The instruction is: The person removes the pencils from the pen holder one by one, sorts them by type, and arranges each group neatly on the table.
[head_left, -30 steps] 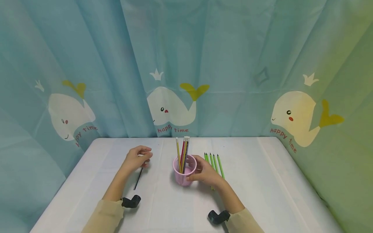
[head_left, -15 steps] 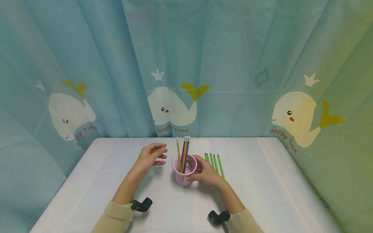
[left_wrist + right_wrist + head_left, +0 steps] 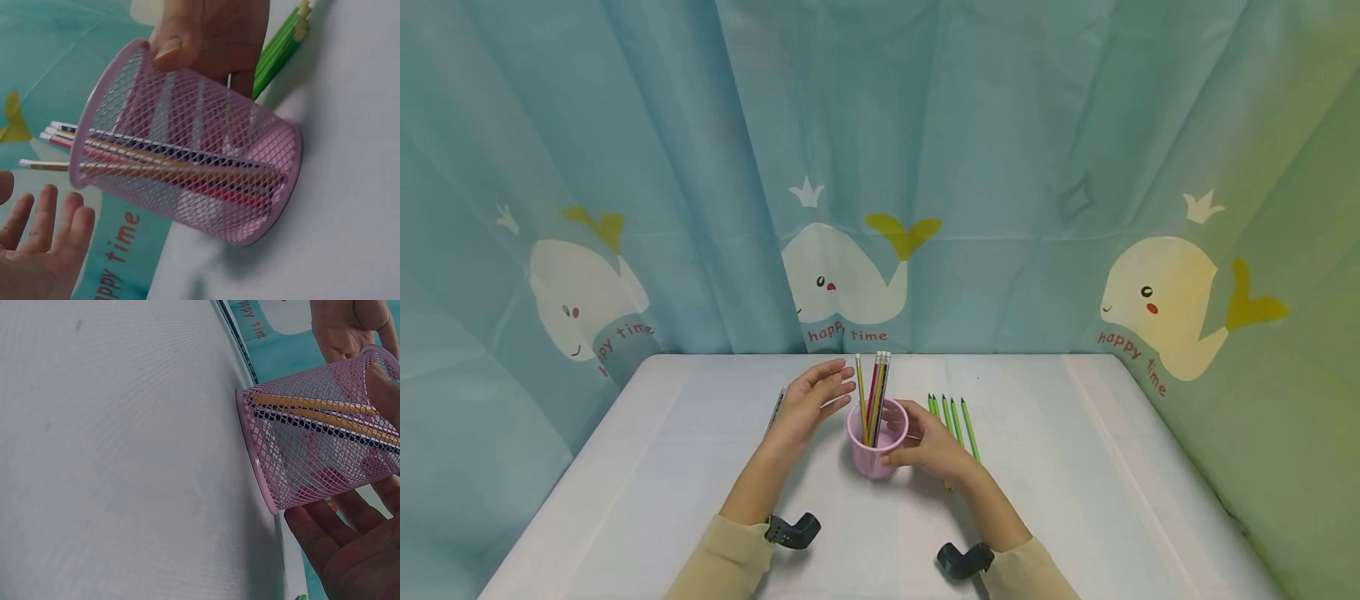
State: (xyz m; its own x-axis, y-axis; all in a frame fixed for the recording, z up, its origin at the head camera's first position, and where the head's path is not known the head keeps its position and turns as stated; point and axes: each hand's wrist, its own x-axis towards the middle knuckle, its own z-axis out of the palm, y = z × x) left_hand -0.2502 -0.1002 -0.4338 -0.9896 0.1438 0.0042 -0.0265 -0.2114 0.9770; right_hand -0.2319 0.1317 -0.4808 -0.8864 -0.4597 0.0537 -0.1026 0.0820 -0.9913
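Observation:
A pink mesh pencil cup (image 3: 872, 462) stands upright on the table with several pencils (image 3: 872, 400) leaning in it, eraser ends up. My right hand (image 3: 928, 442) grips the cup from its right side; in the left wrist view the thumb lies at the rim. To the left of the cup is my left hand (image 3: 812, 400), its loose fingers close to the pencil tops. It holds nothing in the left wrist view, where the left hand (image 3: 47, 240) appears beside the cup's mouth. A dark pencil (image 3: 777, 408) lies left of it, partly hidden by the arm.
Several green pencils (image 3: 957, 421) lie side by side on the white table (image 3: 1075, 483), right of the cup and partly behind the right hand. A blue-green curtain (image 3: 1000, 167) with printed whales hangs behind the table's far edge.
My left hand has moved right, from over the dark pencil to beside the cup, and the pencil's far end shows now. The right hand and the cup have stayed in place.

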